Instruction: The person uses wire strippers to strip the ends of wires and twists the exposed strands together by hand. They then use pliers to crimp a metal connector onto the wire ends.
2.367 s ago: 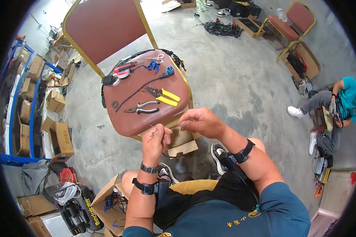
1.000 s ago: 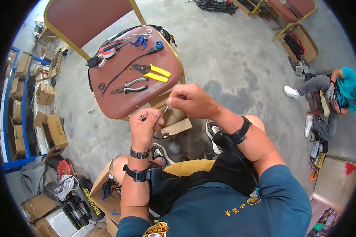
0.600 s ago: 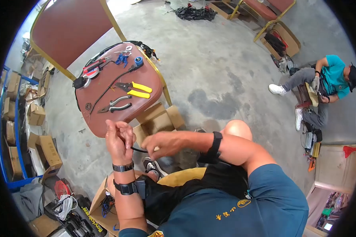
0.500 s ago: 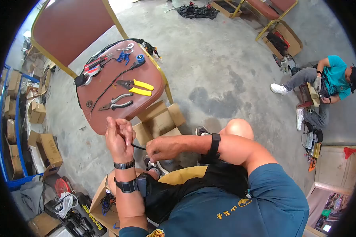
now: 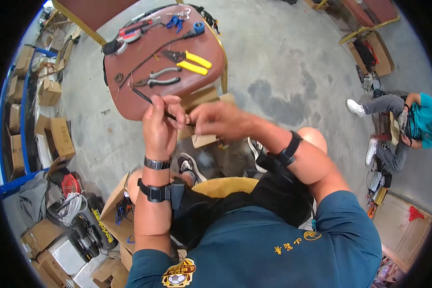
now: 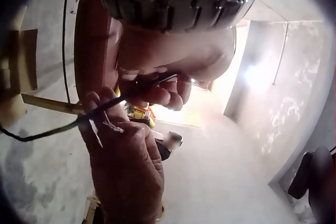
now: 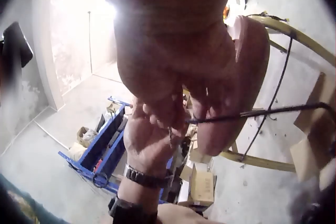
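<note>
Both hands meet just in front of the brown chair seat (image 5: 125, 108). My left hand (image 5: 163, 122) holds a thin black cable (image 5: 141, 95), its fingers curled about it. The cable runs past that hand over the seat's front edge. Beside it, the right hand (image 5: 223, 119) pinches the same cable between thumb and fingers. In the left wrist view, a short twisted strand of bare wire (image 6: 113, 127) shows at the right hand's (image 6: 126, 155) fingertips. The right wrist view shows the black cable (image 7: 252, 113) stretching sideways from the fingers.
On the seat lie grey-handled pliers (image 5: 161, 78), yellow-handled wire strippers (image 5: 189, 61), a cable with a blue connector (image 5: 198, 29) and scissors (image 5: 181, 13). An open carton (image 5: 204, 140) sits under the seat front. Blue shelving (image 5: 29, 139) stands left; a seated person (image 5: 413, 120) is at right.
The hands dip toward the lap, then rise again to the seat's edge. A black cable now shows between them, its length reaching over the seat. The head view has shifted too.
</note>
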`<control>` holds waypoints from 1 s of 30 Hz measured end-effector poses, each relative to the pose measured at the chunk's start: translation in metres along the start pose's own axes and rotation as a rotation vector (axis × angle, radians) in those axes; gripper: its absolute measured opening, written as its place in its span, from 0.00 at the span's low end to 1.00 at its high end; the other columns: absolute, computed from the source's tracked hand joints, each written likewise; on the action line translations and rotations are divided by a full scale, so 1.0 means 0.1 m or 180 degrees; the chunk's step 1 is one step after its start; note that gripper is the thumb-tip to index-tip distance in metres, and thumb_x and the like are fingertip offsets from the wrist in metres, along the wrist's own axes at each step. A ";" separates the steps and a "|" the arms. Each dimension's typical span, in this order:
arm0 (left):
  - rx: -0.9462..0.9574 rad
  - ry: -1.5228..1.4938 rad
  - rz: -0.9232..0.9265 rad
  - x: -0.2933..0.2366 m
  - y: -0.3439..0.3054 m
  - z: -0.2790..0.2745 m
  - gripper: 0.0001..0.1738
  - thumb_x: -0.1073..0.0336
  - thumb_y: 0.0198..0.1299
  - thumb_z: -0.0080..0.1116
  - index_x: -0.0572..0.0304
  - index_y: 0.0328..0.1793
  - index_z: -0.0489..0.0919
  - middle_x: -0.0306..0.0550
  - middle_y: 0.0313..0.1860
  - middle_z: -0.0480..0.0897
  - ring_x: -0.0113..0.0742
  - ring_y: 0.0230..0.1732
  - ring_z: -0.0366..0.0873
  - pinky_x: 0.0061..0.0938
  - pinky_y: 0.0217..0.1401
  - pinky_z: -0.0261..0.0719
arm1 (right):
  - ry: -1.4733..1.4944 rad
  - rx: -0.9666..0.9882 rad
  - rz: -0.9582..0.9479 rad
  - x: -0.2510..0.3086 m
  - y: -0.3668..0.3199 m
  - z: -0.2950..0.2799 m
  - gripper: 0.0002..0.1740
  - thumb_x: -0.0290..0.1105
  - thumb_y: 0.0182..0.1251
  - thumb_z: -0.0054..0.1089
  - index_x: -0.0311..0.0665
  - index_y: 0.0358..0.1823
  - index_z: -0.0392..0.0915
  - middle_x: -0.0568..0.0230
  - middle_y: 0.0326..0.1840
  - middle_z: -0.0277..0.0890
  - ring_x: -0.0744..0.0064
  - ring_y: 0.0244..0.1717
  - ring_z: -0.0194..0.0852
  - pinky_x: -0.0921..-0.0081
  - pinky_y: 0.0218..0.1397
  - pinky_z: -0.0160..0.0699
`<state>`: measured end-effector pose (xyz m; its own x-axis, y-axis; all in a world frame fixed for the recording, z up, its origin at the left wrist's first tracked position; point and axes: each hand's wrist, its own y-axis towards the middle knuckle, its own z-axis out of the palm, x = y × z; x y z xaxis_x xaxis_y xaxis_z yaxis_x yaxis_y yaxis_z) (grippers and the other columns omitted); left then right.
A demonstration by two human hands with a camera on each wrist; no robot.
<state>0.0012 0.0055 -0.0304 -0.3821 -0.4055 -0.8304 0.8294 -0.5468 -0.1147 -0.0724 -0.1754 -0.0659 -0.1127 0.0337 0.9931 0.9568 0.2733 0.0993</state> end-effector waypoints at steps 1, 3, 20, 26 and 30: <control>0.0056 -0.0040 0.0110 0.00 0.01 -0.01 0.27 0.45 0.74 0.45 0.66 0.45 0.79 0.42 0.23 0.77 0.26 0.19 0.67 0.23 0.26 0.70 | 0.0116 -0.0129 0.0281 0.08 -0.01 -0.04 0.06 0.29 0.63 0.64 0.33 0.34 0.82 0.61 0.37 0.81 0.73 0.42 0.79 0.72 0.48 0.76; -0.0036 -0.0078 -0.0077 -0.02 0.00 -0.05 0.26 0.46 0.75 0.45 0.66 0.44 0.79 0.41 0.23 0.75 0.24 0.17 0.64 0.21 0.22 0.65 | 0.0249 -0.0389 0.0761 0.31 0.01 -0.22 0.06 0.29 0.68 0.62 0.33 0.40 0.83 0.65 0.44 0.82 0.77 0.46 0.76 0.76 0.52 0.75; 0.0244 0.0332 -0.1020 0.25 0.03 0.03 0.13 0.65 0.69 0.51 0.68 0.36 0.80 0.45 0.21 0.79 0.19 0.10 0.57 0.18 0.13 0.52 | 0.0033 -0.0690 0.0191 0.31 0.03 -0.31 0.04 0.24 0.68 0.58 0.31 0.38 0.79 0.61 0.44 0.78 0.74 0.42 0.78 0.74 0.48 0.77; 0.0362 0.0305 -0.1083 0.24 0.09 0.02 0.08 0.67 0.66 0.54 0.67 0.40 0.79 0.48 0.22 0.79 0.21 0.13 0.62 0.17 0.16 0.58 | -0.0167 -0.0870 -0.0043 0.26 0.07 -0.34 0.05 0.27 0.62 0.60 0.34 0.36 0.81 0.60 0.32 0.82 0.73 0.36 0.81 0.74 0.42 0.79; 0.0253 0.0347 -0.1135 0.25 0.09 0.01 0.08 0.68 0.65 0.55 0.66 0.39 0.79 0.46 0.21 0.78 0.22 0.15 0.65 0.17 0.17 0.61 | -0.0298 -0.0534 0.0054 0.28 0.05 -0.39 0.04 0.25 0.65 0.62 0.33 0.40 0.80 0.64 0.35 0.82 0.76 0.38 0.79 0.76 0.44 0.78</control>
<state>-0.0016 -0.0105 -0.0514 -0.5920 -0.1015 -0.7995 0.6162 -0.6964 -0.3679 -0.0602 -0.2105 -0.0346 -0.1131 0.1285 0.9852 0.9891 0.1082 0.0995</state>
